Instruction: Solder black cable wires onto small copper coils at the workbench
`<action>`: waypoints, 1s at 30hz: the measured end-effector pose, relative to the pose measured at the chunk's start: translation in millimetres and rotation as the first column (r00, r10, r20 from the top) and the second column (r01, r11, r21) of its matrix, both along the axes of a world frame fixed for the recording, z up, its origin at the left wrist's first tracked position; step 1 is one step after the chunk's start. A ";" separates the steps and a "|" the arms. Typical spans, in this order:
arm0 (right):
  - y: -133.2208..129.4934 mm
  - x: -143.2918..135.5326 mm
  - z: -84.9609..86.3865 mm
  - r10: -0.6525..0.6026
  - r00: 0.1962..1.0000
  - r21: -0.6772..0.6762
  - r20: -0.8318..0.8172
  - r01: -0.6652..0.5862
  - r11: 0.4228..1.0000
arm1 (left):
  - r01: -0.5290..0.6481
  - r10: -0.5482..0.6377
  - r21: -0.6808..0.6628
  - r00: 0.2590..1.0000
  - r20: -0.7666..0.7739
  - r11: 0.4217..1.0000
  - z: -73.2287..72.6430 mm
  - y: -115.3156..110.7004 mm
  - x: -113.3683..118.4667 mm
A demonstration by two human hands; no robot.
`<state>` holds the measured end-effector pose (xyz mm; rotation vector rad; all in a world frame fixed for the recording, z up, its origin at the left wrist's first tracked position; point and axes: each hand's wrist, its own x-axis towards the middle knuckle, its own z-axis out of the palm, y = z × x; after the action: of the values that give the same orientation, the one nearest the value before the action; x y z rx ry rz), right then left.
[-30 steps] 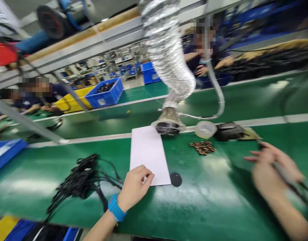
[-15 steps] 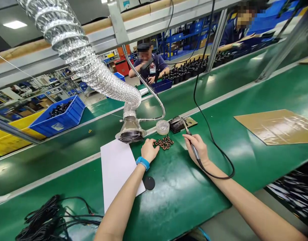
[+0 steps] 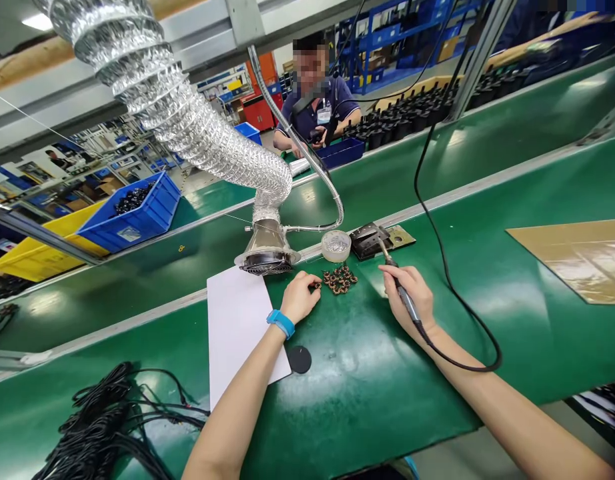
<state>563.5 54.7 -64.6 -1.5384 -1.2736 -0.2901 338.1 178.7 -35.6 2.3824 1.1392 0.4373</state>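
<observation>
My left hand (image 3: 300, 298), with a blue band at the wrist, is closed in a pinch on a small dark ring-shaped part with copper-coloured spots (image 3: 315, 286). Just to its right lies a pile of similar parts (image 3: 340, 280) on the green bench. In my right hand (image 3: 413, 298) is a soldering iron (image 3: 407, 301), gripped like a pen. Its tip points up and left, over a dark metal stand (image 3: 367, 241). A round translucent tub (image 3: 336, 247) with silvery contents stands between the pile and the fume hood (image 3: 267, 250).
A white sheet (image 3: 240, 333) and a black disc (image 3: 301, 360) lie left of centre. Bundled black cables (image 3: 100, 413) are at lower left, brown cardboard (image 3: 577, 260) at right. The iron's cord (image 3: 445, 267) hangs down on the right. A co-worker (image 3: 312, 100) sits opposite.
My left hand has drawn slightly left from the pile, with one small part now in its fingers. My right hand still holds the soldering iron. The camera view has shifted.
</observation>
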 end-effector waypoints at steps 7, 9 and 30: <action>-1.3 -2.5 1.6 0.019 0.999 -0.005 -0.041 -0.019 1.000 | -0.070 0.076 0.095 0.996 -0.055 0.993 0.4 -12.4 -9.7; -1.0 -2.8 1.3 0.014 0.999 -0.012 -0.043 -0.014 1.000 | -0.055 0.059 0.079 0.997 -0.051 0.995 0.5 -12.3 -11.5; -2.5 -5.3 5.8 0.029 0.999 -0.022 -0.046 -0.030 0.999 | 0.053 0.004 0.252 0.976 -0.220 0.966 2.6 -29.7 -25.3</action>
<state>558.2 52.3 -58.9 -1.5353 -1.2667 -0.2208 312.8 149.0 -33.1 2.7233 1.2084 0.3370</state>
